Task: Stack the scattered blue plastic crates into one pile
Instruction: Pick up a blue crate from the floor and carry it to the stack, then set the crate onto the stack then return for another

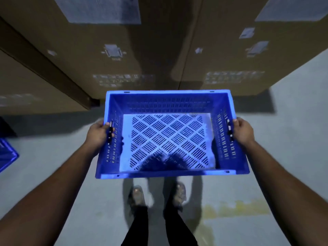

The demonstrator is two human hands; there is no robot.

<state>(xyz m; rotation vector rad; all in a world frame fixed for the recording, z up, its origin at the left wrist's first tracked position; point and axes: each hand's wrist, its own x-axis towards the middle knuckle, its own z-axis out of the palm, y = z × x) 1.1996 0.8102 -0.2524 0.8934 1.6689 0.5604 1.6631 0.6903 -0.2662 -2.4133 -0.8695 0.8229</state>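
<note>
Left hand (98,134), right hand (243,132) clenched on slotted rectangular blue plastic crate (168,139) walls

My arms are bare to past the elbow, no sleeves showing. I wear black trousers (136,226) and worn, open sandals (137,196).

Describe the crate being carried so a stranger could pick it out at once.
In front of the tall cardboard boxes, above the grey floor, is a blue crate. Unlike the blue crate at the left edge, it is held by both side walls.
</note>
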